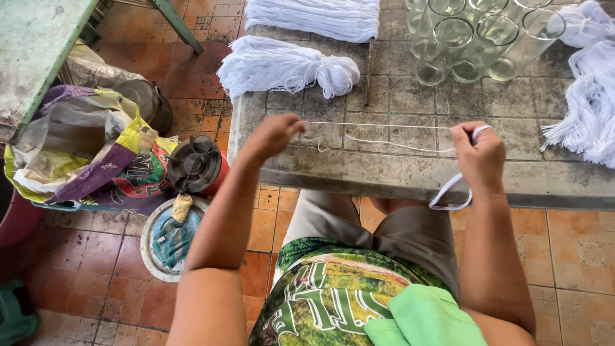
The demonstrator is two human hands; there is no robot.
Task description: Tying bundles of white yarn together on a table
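String [378, 125] stretches taut across mid-frame above the worktop [384, 173], pinched between left hand [272, 134] fingers and right hand [480, 154] fingers.

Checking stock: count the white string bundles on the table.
4: one at the table's left edge, one behind it, two at right. More may lie out of frame.

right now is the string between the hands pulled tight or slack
Pulled tight: the white string runs in a straight line from the left hand to the right hand, above the table.
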